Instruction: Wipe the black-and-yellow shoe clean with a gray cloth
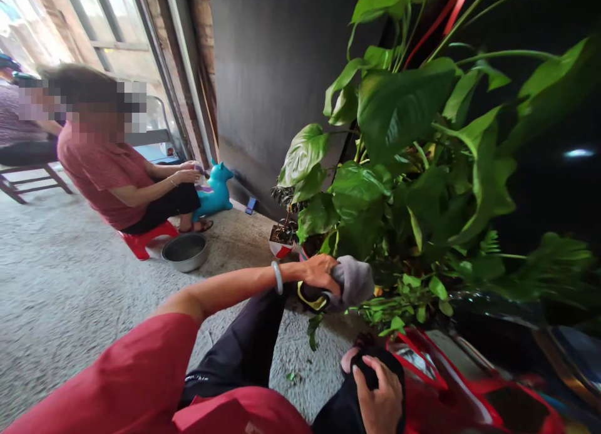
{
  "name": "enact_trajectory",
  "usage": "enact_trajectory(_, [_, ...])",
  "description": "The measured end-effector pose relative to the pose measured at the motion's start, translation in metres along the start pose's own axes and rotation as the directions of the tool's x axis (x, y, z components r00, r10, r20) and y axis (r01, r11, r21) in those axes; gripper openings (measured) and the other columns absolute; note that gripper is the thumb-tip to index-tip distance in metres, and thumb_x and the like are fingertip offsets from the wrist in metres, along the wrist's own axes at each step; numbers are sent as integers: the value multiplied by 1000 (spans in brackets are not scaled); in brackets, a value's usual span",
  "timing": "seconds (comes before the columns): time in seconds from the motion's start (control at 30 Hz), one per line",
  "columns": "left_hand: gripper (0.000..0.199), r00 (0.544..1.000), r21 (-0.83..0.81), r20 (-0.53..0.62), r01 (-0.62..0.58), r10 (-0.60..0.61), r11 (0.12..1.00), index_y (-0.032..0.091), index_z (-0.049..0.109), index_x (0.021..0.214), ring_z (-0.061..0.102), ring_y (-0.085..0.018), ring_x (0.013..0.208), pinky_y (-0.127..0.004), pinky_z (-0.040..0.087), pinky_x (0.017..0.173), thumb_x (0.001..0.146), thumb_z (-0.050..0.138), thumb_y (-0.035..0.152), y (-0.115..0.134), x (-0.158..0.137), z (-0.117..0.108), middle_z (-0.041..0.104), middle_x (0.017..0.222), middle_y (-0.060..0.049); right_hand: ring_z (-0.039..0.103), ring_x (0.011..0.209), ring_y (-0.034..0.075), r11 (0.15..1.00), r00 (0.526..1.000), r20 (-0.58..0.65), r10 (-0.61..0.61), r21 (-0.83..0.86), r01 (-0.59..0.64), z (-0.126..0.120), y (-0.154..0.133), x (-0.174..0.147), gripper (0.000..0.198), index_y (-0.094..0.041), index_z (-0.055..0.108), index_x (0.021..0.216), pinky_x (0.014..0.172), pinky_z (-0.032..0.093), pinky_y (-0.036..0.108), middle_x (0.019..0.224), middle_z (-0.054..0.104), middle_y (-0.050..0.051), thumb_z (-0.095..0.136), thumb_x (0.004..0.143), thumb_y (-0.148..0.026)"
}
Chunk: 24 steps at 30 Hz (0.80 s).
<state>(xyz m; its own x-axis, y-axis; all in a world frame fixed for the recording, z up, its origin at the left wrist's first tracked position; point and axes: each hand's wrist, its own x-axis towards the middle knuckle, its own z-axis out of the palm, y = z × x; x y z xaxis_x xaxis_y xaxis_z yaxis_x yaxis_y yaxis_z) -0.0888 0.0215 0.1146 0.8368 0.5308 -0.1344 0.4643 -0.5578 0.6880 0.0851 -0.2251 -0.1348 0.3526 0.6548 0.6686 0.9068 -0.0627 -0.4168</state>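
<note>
My left hand [322,272], with a pale bangle on the wrist, reaches forward and is closed on a grey cloth [357,282] bunched beside the plant. Just under that hand shows a dark thing with a yellow edge [313,300]; its kind is partly hidden. Large green leaves [357,190] of a potted plant hang over and behind the cloth. My right hand [379,393] lies on my right knee, thumb apart from the fingers and holding nothing.
Left, a person [117,165] sits on a red stool [145,238] by a metal basin [185,252] and a teal animal toy [216,186]. A small white-and-red pot [282,243] stands near the dark wall [272,96]. Red bags [436,377] lie at right.
</note>
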Motion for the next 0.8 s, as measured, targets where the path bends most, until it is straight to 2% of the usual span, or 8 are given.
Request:
enact_trajectory(0.1, [40, 976, -159, -181, -147, 118, 976, 11, 70, 92, 66, -19, 82, -25, 49, 68, 62, 84, 34, 21, -23, -27, 68, 83, -1, 68, 84, 30, 993, 993, 58, 107, 40, -109, 0, 0, 1, 61, -21, 74, 89, 84, 46, 45, 91, 76, 9, 48, 91, -76])
enact_trajectory(0.23, [58, 814, -104, -555, -276, 174, 956, 12, 66, 117, 65, -22, 101, -28, 50, 86, 71, 80, 45, 34, -17, -54, 70, 108, -4, 66, 87, 34, 955, 952, 157, 263, 97, -279, 7, -8, 6, 73, -21, 75, 86, 90, 44, 51, 92, 76, 14, 45, 82, -87])
enact_trajectory(0.3, [53, 841, -5, -529, -136, 113, 991, 13, 68, 108, 66, -23, 96, -29, 49, 82, 70, 81, 48, 22, -3, -45, 71, 99, -5, 66, 89, 35, 943, 939, 181, 291, 113, -314, 11, -13, 8, 73, -22, 75, 86, 94, 42, 54, 92, 76, 14, 46, 80, -88])
enact_trajectory(0.4, [38, 980, 184, -193, 78, -42, 980, 16, 66, 77, 64, -21, 73, -26, 44, 66, 60, 87, 43, -1, 6, -17, 62, 67, -1, 66, 89, 34, 938, 936, 187, 299, 125, -324, 16, -19, 7, 61, -24, 74, 85, 96, 41, 54, 92, 76, 11, 52, 81, -80])
enact_trajectory(0.5, [36, 993, 153, 39, -112, 108, 982, 17, 64, 70, 57, -14, 64, -23, 39, 59, 61, 85, 44, -2, -8, -9, 59, 65, 2, 66, 89, 32, 928, 929, 189, 317, 139, -345, 17, -24, 7, 43, -25, 72, 83, 101, 39, 55, 90, 77, 9, 58, 81, -66])
enact_trajectory(0.67, [48, 896, -40, -305, -351, 323, 936, 12, 70, 90, 55, -13, 73, -22, 43, 65, 68, 77, 54, 29, -22, -57, 63, 78, 2, 66, 90, 31, 901, 910, 205, 362, 176, -398, 16, -31, 15, 21, -26, 70, 80, 107, 33, 58, 86, 75, 6, 63, 74, -46])
enact_trajectory(0.73, [47, 876, 3, -407, -283, 260, 959, 12, 69, 90, 55, -14, 75, -23, 44, 68, 70, 74, 54, 27, -9, -65, 62, 78, 1, 65, 90, 32, 884, 900, 207, 384, 201, -423, 16, -35, 17, 19, -26, 69, 78, 108, 32, 60, 84, 74, 6, 64, 72, -43])
enact_trajectory(0.8, [40, 909, 98, -395, -97, 128, 990, 13, 67, 82, 55, -15, 73, -23, 43, 66, 73, 71, 52, 11, 8, -54, 59, 72, 1, 65, 89, 31, 862, 890, 206, 407, 238, -449, 14, -40, 19, 17, -26, 69, 76, 110, 30, 61, 83, 73, 6, 64, 70, -41])
